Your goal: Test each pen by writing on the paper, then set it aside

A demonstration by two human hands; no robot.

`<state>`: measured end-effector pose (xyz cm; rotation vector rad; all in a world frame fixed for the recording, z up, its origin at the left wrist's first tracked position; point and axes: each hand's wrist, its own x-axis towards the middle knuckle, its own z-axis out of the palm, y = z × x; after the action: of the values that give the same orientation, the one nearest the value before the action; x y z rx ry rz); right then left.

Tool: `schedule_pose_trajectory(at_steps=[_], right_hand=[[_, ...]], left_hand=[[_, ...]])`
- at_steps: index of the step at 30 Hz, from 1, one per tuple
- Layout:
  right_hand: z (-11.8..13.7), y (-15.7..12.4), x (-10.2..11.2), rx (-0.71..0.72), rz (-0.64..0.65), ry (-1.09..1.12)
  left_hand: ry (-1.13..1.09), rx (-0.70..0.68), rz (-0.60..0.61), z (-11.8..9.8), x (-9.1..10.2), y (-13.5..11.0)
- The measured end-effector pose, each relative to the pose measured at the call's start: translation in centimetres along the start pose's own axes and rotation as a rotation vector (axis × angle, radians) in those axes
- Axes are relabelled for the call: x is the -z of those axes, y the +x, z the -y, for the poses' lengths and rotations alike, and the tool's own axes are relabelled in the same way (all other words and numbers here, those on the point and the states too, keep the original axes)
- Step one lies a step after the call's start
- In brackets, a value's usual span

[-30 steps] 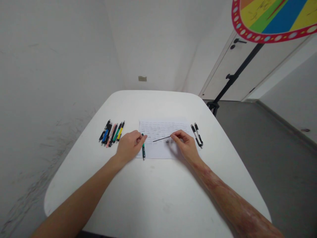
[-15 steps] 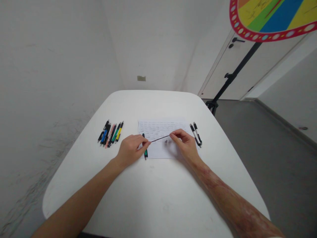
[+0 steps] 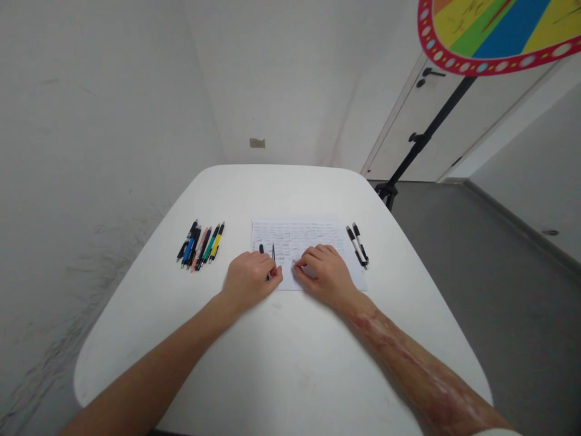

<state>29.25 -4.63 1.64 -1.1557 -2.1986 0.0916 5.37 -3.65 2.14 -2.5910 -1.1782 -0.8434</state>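
Observation:
My left hand (image 3: 253,275) is closed in a pinch over the left edge of a written sheet of paper (image 3: 318,233). Between its fingers is a thin dark pen refill (image 3: 273,250), pointing away from me. Beside and partly under that hand lies a dark pen (image 3: 261,248), mostly hidden. My right hand (image 3: 324,272) rests low on the paper, thumb and forefinger pinched on a small grey piece (image 3: 294,263), too small to name. A short gap separates the two hands.
Several pens (image 3: 200,247) lie side by side on the left of the white table (image 3: 281,351). Two black-and-white pens (image 3: 358,245) lie to the right of the paper. Beyond the table's right edge stands a black stand (image 3: 422,140) with a colourful wheel (image 3: 494,30).
The refill, before stretched between both hands, is now in my left hand alone and points away from me. My right hand has come down and left to the small grey piece on the paper.

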Motion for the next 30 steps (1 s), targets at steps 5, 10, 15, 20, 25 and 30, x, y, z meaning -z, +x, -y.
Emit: schedule_pose_trajectory(at_steps=[5, 10, 15, 20, 25, 30], right_hand=[[0.0, 0.0, -0.3, -0.012, 0.081, -0.078], [0.0, -0.2, 0.4, -0.047, 0.004, 0.029], [-2.0, -0.6, 0.6, -0.269, -0.229, 0.326], [-4.8, -1.1, -0.3, -0.527, -0.341, 0.627], [-5.6, -1.1, -0.8, -0.592, -0.373, 0.782], [-5.5, -1.1, -0.8, -0.599, -0.356, 0.775]], left_hand=[[-0.034, -0.009, 0.035, -0.4, -0.2, 0.1], [-0.087, 0.043, 0.016, 1.0, 0.6, -0.1], [-0.119, 0.18, 0.023, 4.5, 1.6, -0.9], [-0.087, 0.233, 0.083, 5.9, 0.9, -1.4], [-0.03, 0.226, 0.145, 5.8, 0.3, -1.5], [-0.025, 0.225, 0.164, 5.9, 0.4, -1.5]])
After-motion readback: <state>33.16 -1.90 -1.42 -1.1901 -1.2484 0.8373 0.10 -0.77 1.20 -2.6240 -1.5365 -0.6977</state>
